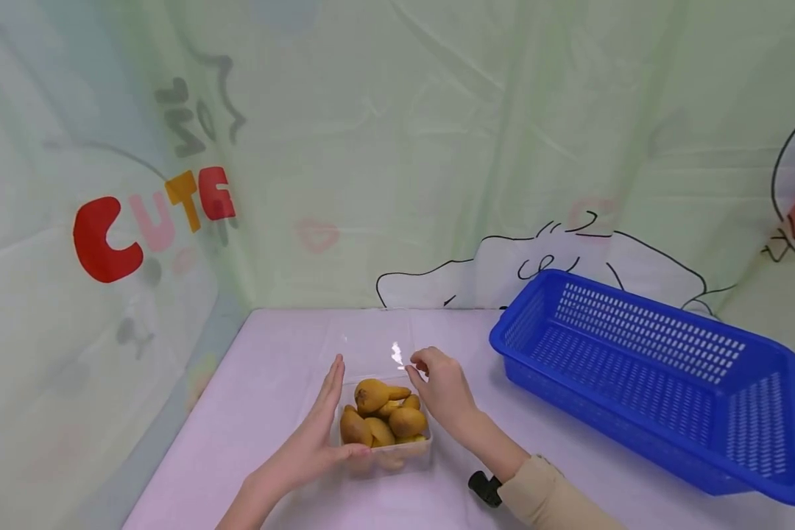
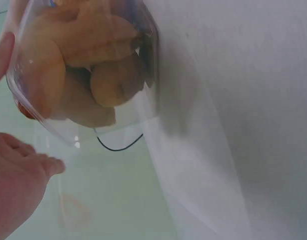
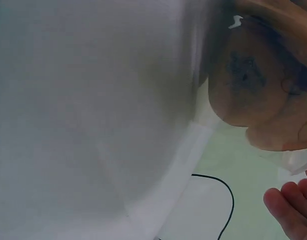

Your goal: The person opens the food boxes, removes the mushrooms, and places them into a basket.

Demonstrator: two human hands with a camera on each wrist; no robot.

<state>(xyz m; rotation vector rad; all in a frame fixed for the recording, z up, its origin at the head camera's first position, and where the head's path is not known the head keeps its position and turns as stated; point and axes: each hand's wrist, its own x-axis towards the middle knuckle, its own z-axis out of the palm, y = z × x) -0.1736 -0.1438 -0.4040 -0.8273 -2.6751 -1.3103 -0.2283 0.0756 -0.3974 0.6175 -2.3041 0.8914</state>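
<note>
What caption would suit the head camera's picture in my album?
A left hand and right hand flank a clear container of yellow-brown fruit-like pieces beside a blue basket.

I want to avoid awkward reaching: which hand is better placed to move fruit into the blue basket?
Probably the right hand, nearer the blue basket and close to the fruit; the left hand is mostly left of the container.

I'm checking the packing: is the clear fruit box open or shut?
Open: the clear lid extends behind the box, leaving the fruit uncovered.
</note>
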